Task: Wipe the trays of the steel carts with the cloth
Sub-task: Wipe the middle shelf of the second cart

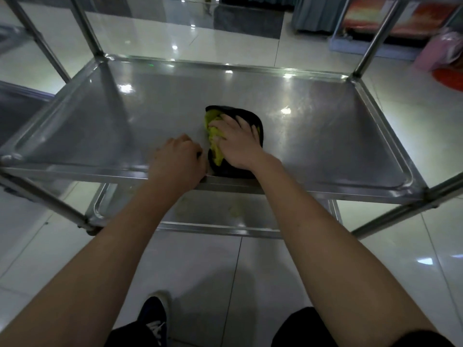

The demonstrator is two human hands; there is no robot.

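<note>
A steel cart tray (105,116) fills the middle of the head view, with a lower tray (210,211) beneath it. A black and yellow-green cloth (216,144) lies near the tray's front edge. My right hand (238,144) presses down on the cloth with fingers spread over it. My left hand (178,159) sits just left of the cloth at the front rim, fingers curled; what they hold is hidden.
Steel uprights rise at the cart's corners (370,43), (87,28). A second steel cart (15,101) stands at the left. Pink and orange items (443,53) lie on the glossy tiled floor at the far right. My shoe (152,319) is below.
</note>
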